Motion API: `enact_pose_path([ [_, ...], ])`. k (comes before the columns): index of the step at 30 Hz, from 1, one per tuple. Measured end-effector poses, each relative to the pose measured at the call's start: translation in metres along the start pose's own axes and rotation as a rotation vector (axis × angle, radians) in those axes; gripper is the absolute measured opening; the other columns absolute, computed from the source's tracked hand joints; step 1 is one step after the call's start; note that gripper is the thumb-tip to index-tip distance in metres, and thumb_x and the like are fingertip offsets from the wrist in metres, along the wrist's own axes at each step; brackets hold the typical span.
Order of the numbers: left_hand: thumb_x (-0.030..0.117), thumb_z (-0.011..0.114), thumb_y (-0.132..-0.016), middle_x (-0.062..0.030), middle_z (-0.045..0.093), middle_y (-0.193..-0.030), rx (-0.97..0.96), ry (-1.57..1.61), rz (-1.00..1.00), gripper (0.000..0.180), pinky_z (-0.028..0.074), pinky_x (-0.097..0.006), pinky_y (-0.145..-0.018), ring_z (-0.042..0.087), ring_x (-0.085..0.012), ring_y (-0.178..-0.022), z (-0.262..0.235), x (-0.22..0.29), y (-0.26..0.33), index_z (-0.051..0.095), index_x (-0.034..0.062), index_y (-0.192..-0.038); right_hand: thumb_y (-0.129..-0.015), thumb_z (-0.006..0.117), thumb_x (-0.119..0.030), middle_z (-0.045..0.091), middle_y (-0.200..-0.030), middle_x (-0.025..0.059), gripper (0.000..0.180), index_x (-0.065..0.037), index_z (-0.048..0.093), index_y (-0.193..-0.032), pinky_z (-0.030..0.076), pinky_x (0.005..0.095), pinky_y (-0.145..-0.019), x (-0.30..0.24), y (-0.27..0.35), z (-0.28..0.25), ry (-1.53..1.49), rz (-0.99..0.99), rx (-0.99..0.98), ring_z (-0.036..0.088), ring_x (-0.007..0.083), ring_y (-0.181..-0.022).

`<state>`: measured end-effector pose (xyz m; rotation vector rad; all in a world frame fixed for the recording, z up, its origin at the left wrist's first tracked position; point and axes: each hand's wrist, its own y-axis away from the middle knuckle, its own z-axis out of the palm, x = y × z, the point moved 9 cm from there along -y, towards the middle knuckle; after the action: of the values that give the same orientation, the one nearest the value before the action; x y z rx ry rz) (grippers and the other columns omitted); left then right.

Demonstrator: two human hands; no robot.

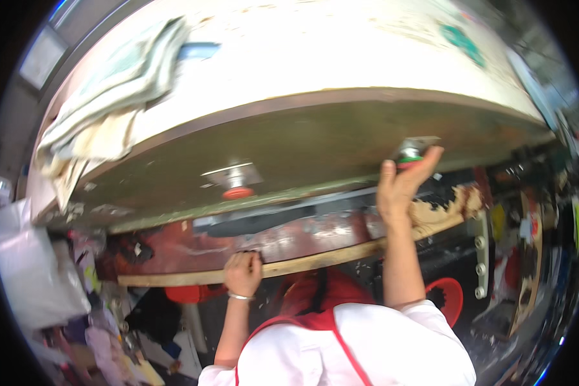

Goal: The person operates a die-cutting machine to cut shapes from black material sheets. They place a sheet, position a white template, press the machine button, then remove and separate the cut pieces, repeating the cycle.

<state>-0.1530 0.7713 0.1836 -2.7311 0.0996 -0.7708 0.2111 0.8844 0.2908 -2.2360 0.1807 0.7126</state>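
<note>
My right hand is raised to the green front panel of a broad machine or bench. Its thumb and fingers are spread around a knob-like push button with green and red on it; I cannot tell whether they touch it. A second button, a red mushroom-shaped push button on a metal plate, sits left of it with no hand near. Lower down, my left hand, with a silver bracelet at the wrist, has its fingers curled over the wooden edge strip of a dark red shelf.
Folded cloths lie on the left of the white top, with a green item at its right. Brown torn material rests on the shelf. A red basket stands below right, and a white bag bulges at left.
</note>
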Motion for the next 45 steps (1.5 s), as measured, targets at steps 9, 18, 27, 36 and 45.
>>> enact_pose_path([
  [9, 0.02, 0.067, -0.085, -0.021, 0.065, -0.086, -0.021, -0.099, 0.083, 0.02, 0.046, -0.047, -0.081, 0.059, -0.0357, -0.084, -0.013, 0.006, 0.064, 0.069, 0.0004, -0.084, -0.079, 0.066, -0.022, 0.059, -0.074, 0.0146, 0.016, -0.006, 0.063, -0.079, 0.045, 0.0425, -0.074, -0.037, 0.206, -0.032, -0.276, -0.11, -0.48, 0.058, 0.0313, -0.08],
  [18, 0.015, 0.064, -0.084, -0.0208, 0.061, -0.077, -0.056, -0.019, 0.135, 0.017, 0.047, -0.047, -0.075, 0.056, -0.0375, -0.077, -0.033, 0.03, 0.189, 0.067, -0.0008, -0.078, -0.079, 0.065, -0.02, 0.061, -0.069, 0.0114, 0.015, -0.005, 0.062, -0.076, 0.046, 0.045, -0.071, -0.022, 0.287, -0.101, -0.294, -0.035, -0.558, 0.058, 0.0327, -0.068],
  [27, 0.006, 0.06, -0.086, -0.0166, 0.065, -0.083, 0.108, 0.103, -0.122, 0.011, 0.049, -0.039, -0.068, 0.061, -0.0338, -0.074, -0.091, 0.034, 0.174, 0.067, 0.002, -0.092, -0.074, 0.069, -0.019, 0.061, -0.103, 0.0187, 0.032, -0.001, 0.062, -0.101, 0.042, 0.0497, -0.089, -0.028, 0.185, -0.084, -0.047, -0.131, -0.266, 0.055, 0.0399, -0.102],
  [36, 0.013, 0.059, -0.086, -0.0167, 0.045, -0.136, -0.068, -0.098, 0.097, 0.041, 0.029, -0.049, -0.107, 0.04, -0.035, -0.128, -0.026, 0.042, 0.03, 0.053, 0.0056, -0.126, -0.092, 0.049, -0.042, 0.03, -0.15, 0.0151, 0.054, -0.017, 0.043, -0.14, 0.016, 0.057, -0.112, -0.035, 0.199, 0.012, 0.245, -0.483, -0.85, 0.021, 0.0375, -0.14],
  [45, 0.029, 0.064, -0.084, -0.0168, 0.044, -0.138, -0.157, -0.23, -0.052, 0.048, 0.024, -0.057, -0.109, 0.039, -0.0336, -0.13, -0.014, -0.003, -0.003, 0.054, 0.0123, -0.128, -0.085, 0.063, -0.014, 0.056, -0.12, 0.0219, 0.037, 0.002, 0.058, -0.118, 0.039, 0.0448, -0.099, 0.128, 0.144, -0.167, 0.535, 0.097, -0.171, 0.051, 0.0375, -0.111],
])
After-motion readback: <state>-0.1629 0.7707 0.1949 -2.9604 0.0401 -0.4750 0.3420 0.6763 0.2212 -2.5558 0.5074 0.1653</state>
